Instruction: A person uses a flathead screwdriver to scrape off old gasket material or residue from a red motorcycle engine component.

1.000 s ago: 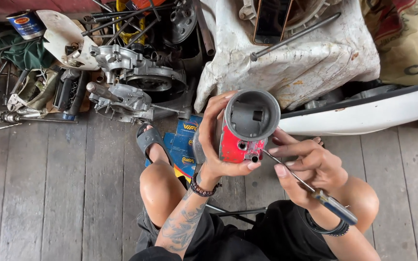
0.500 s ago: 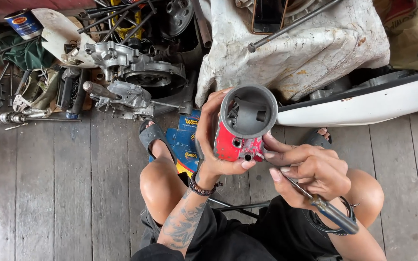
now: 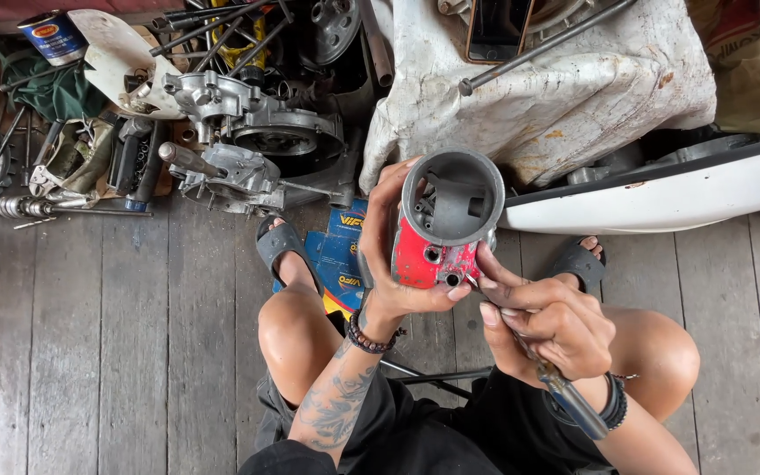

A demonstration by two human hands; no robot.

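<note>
Head view: left hand (image 3: 398,255) stays clenched round the housing (image 3: 446,224) while right hand (image 3: 547,321), gripping the screwdriver (image 3: 565,396), has brought its tip against the housing's red base.

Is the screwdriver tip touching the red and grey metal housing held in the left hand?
Touching. The head view shows the screwdriver in the right hand, its tip against the lower edge of the red and grey metal housing, which the left hand grips.

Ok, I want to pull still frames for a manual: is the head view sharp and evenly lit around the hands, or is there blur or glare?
Head view: soft, even daylight, no hard shadows; the red and grey metal housing, left hand and right hand look sharp; the screwdriver handle is slightly soft; no glare, though the white panel is bright; edges bend a little from the wide lens.
</note>
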